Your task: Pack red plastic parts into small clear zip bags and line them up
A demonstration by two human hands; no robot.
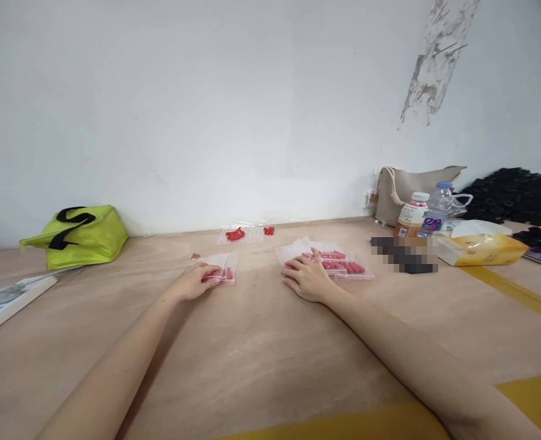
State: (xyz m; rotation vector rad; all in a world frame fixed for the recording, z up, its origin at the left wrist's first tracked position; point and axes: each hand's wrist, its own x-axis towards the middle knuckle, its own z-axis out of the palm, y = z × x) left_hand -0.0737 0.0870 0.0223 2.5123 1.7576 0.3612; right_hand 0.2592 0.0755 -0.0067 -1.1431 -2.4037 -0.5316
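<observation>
My left hand [193, 281] is on a small clear plastic bag [229, 275] of red pieces lying on the table. Its thumb and fingers close over the bag's left side and partly hide the contents. To the right, my right hand [308, 278] rests palm down with fingers spread on several overlapping clear bags [353, 269] of red stick-like pieces. Farther back, near the wall, loose red pieces [235, 234] lie on a clear plastic sheet or bag [253, 235]. A smaller cluster of red pieces [269, 231] sits beside them.
A lime-green bag [85, 238] and a white power strip [18, 302] are at left. On the right stand a beige bag [417, 177], a drink bottle [412, 215], a clear bottle [438, 211] and a tissue pack [485, 249]. Behind them is a black heap [518, 195].
</observation>
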